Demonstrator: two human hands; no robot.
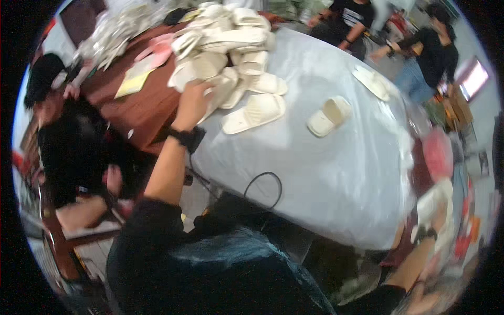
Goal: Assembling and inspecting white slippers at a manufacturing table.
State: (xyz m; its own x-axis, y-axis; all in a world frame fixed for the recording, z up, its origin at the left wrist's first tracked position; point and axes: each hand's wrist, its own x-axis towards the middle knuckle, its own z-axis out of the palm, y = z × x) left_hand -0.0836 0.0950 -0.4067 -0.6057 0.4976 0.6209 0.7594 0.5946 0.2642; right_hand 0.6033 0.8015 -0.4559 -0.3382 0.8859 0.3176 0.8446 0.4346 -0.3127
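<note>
- Fingers [198, 90] of my left hand [190, 105] are down on the near-left edge of the slipper pile [231, 47]. They're curled over a cream slipper [216, 88], but I only see the back of the hand, so I can't tell if they've closed on it or merely rest there.
- Far left, a seated person in black [58, 136] is bent over their own work, well apart from my reach.
- Beside my forearm there's a brown table [139, 113] with a yellow sheet [134, 81] and pink bits on it, butted against the bench.
- The bench [325, 178] has a pale grey cover, and the pile sits at its far-left corner, slippers heaped every way.
- Just right of my hand one loose slipper [254, 113] lies sole-flat, clear of the heap.
- A black cable [265, 186] loops at the near edge.
- Mid-bench, a nested pair [329, 115] stands alone; further back lies a flat pair [373, 83].
- Two people in dark tops [436, 52] are across the far side.
- Low at the right rim is my right hand [433, 218], with something pale and slipper-like against it. It's too blurred to call clenched or released.
- My read: this is the picking stage, one slipper being drawn from the heap. The next move calls for a firm pinch on that single slipper and a lift that doesn't drag its neighbours off the edge.
</note>
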